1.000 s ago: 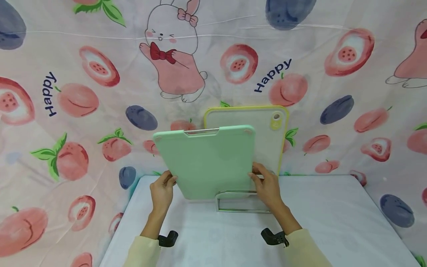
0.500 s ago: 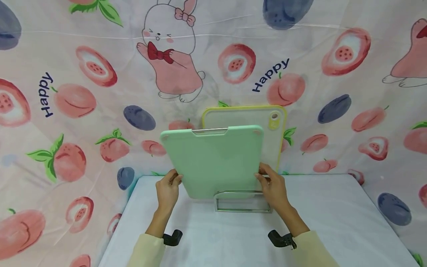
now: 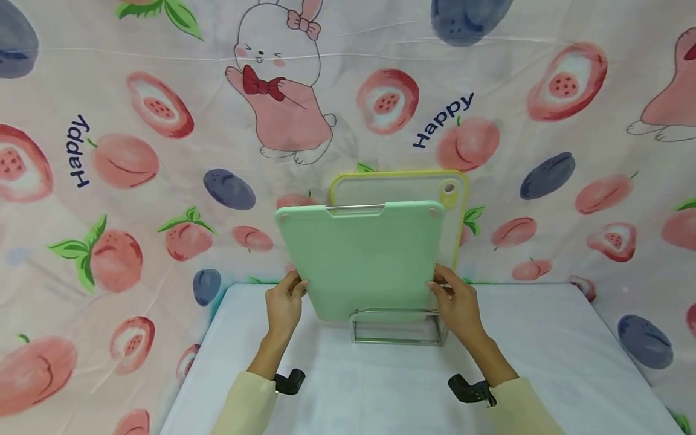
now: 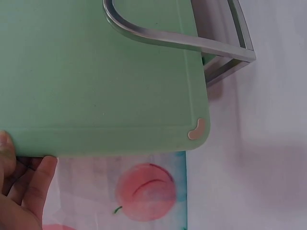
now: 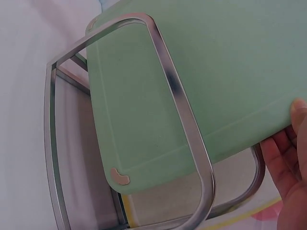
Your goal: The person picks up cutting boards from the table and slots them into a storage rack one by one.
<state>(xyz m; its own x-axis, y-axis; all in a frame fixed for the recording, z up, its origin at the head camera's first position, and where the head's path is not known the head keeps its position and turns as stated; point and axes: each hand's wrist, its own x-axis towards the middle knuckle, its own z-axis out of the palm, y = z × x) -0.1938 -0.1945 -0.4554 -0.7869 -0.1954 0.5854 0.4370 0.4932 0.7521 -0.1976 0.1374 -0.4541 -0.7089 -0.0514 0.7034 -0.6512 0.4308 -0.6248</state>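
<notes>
A light green cutting board (image 3: 364,260) with a metal strip at its top edge stands upright between both hands. My left hand (image 3: 284,302) pinches its left edge, thumb on the front face. On the right edge, my right hand (image 3: 458,302) pinches it the same way. The board's lower part is behind the front loop of a metal rack (image 3: 397,342), seen close up in the right wrist view, where the board's tan corner pad (image 5: 120,176) hangs inside the frame. Behind it stands a second board, pale with a yellow rim (image 3: 399,181), partly hidden by the green one.
The rack stands on a white-covered table (image 3: 544,338). Behind rises a cloth backdrop (image 3: 326,36) printed with peaches, plums and a rabbit. A black wrist camera (image 3: 290,382) sits on the left wrist, another black camera (image 3: 470,389) on the right.
Both hands have moved to the right with the green cutting board, which now overlaps more of the rack and of the yellow-rimmed board. The rack has stayed in place.
</notes>
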